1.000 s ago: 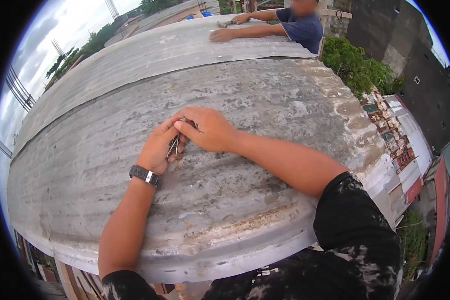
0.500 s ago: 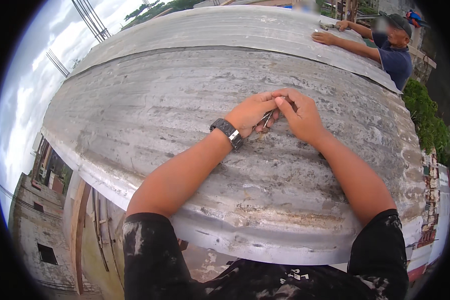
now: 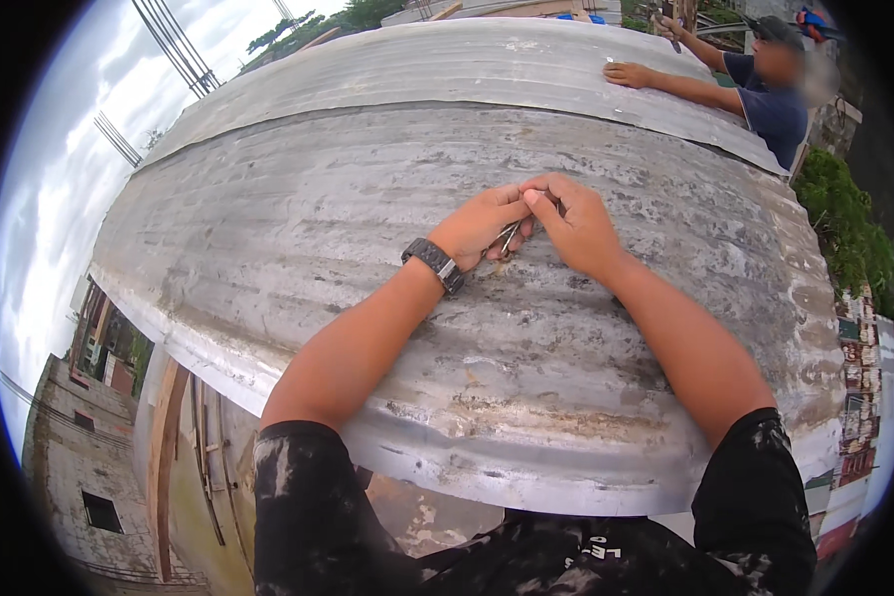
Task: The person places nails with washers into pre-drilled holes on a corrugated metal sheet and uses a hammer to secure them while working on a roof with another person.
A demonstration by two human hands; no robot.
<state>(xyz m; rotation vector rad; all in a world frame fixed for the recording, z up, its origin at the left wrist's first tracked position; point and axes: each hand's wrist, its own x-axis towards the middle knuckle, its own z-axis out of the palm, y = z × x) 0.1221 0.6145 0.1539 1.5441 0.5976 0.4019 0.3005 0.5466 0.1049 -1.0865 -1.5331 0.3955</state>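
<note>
My left hand (image 3: 479, 224), with a dark watch (image 3: 433, 264) at its wrist, is closed around several thin metal nails (image 3: 510, 236) whose ends show below the fingers. My right hand (image 3: 578, 226) meets it fingertip to fingertip, thumb and fingers pinched together. What the right fingers pinch, if anything, is hidden. Both hands are over a grey, weathered corrugated metal sheet (image 3: 298, 238), stained dark and brown in patches.
A second, cleaner metal sheet (image 3: 407, 74) overlaps the far side. At the far right a co-worker (image 3: 773, 104) rests one hand on it and lifts a hammer-like tool (image 3: 668, 28). The near sheet edge (image 3: 487, 489) runs before my body. Green plants (image 3: 844, 223) stand at right.
The co-worker's tool hand has risen off the far sheet. My two hands keep together in much the same pose, while the view has shifted slightly.
</note>
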